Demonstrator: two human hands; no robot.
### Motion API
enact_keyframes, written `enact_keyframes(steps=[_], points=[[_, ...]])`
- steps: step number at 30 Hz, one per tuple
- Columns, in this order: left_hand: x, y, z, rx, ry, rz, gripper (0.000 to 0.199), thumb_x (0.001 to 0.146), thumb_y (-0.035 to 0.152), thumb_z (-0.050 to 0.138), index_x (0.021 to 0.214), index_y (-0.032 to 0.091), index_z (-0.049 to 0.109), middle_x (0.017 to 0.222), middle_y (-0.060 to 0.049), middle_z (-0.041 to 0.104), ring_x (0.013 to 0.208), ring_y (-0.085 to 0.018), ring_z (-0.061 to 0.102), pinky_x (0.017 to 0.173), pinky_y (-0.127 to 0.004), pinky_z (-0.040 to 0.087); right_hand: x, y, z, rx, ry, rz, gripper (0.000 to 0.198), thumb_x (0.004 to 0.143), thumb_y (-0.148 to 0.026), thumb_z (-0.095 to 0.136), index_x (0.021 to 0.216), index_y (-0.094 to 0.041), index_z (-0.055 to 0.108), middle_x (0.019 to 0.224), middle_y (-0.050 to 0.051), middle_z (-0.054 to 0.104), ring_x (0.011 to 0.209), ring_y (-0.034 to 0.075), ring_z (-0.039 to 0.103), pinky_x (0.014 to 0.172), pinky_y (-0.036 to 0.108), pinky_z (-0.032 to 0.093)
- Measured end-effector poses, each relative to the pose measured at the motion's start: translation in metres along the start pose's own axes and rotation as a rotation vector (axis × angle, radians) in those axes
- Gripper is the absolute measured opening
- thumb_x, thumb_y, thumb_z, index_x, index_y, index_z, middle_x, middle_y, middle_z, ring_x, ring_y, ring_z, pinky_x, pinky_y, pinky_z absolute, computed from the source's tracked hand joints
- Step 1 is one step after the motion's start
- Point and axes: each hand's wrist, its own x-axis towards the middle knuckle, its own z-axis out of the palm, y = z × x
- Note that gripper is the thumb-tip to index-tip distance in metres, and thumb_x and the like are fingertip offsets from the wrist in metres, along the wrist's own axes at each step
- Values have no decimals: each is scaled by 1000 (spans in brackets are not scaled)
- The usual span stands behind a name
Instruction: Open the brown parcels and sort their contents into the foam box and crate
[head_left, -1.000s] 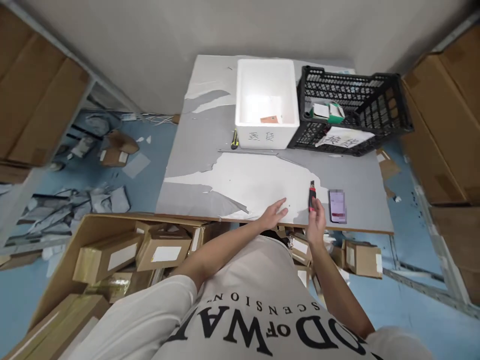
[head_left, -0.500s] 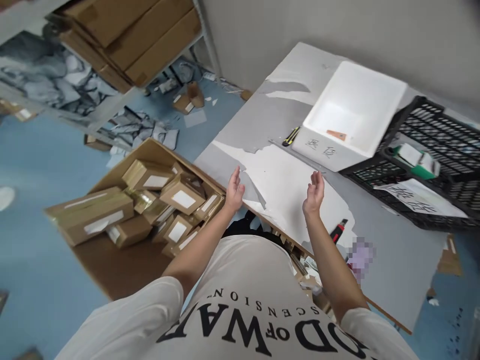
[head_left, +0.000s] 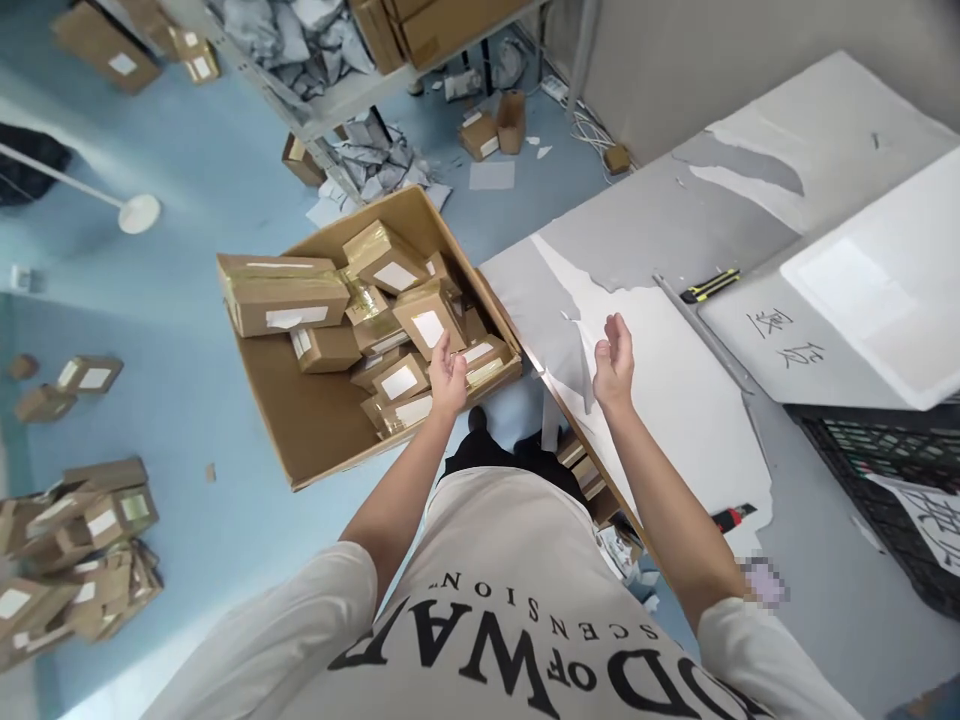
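Note:
My left hand (head_left: pixel 448 378) is held out with its fingers stretched, over the near right corner of a large open carton (head_left: pixel 271 420). Nothing is in it. Several small taped boxes (head_left: pixel 325 348) with white labels lie piled inside the carton. My right hand (head_left: pixel 615 368) hovers above the left edge of the table (head_left: pixel 660 215), its fingers straight and nothing held. The two palms face each other, well apart. Beyond my right hand lie a yellow-and-black box cutter (head_left: pixel 710 286) and, nearer my forearm, a red-and-black box cutter (head_left: pixel 733 518).
A white bin (head_left: pixel 847 300) and a black plastic crate (head_left: pixel 847 450) stand at the right. Behind the carton is a shelf (head_left: pixel 352 105) with grey packages. On the floor at left lies a heap of boxes (head_left: pixel 105 530). A round white stand base (head_left: pixel 139 213) is farther back.
My view has turned left, so the carton sits more centrally and the bin farther right. My left hand is now over the carton's corner. Both hands stay empty and outstretched.

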Motion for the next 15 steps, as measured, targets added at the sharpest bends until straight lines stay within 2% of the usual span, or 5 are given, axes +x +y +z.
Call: enact_keyframes(steps=[5,11,15], points=[[14,-10,-66,-37,106,15,78,80,71,47,140,21,39,149,-13,37,141,-27,30,117,-41,24,3,-17,75,-57,-116,-58,72,87,-65,41,144,-23,34,149,11,37,136,28,37,110,50,31],[35,-25,-169,-14,256,11,71,85,65,46,140,20,40,148,-12,39,140,-25,32,116,-38,26,-1,-35,191,2,-278,-104,78,85,-70,36,146,-21,32,150,12,36,138,27,35,113,48,28],[55,-33,-233,45,326,15,74,85,66,44,142,21,38,150,-12,36,141,-26,31,117,-39,24,-2,-44,268,63,-374,-139,75,87,-67,35,146,-21,32,150,12,37,138,26,36,113,46,29]])
